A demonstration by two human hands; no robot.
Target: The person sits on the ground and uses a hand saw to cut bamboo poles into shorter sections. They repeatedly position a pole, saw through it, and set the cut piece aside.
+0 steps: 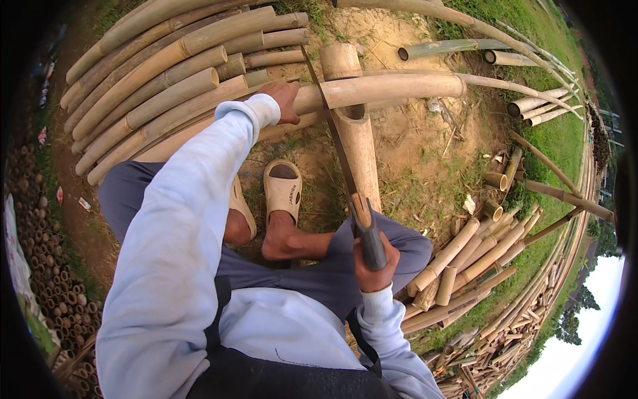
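Observation:
My right hand [377,266] is wrapped round the dark handle of a handsaw [339,146], whose long narrow blade points away from me. The blade lies across a thick pale bamboo pole [392,90], close to the right of my left hand. That left hand [284,100] grips the pole with its fingers curled over it. Under the pole stands a bamboo post [359,156] with a notch at its upper part, and the pole rests in or against it. How deep the blade sits in the pole I cannot tell.
Long bamboo poles [159,73] lie stacked at the left. Short cut pieces [475,249] are piled at the right, near a frame of crossed poles [558,189]. My sandalled feet [282,186] are close below the pole. Sawdust [412,143] covers the ground beyond the post.

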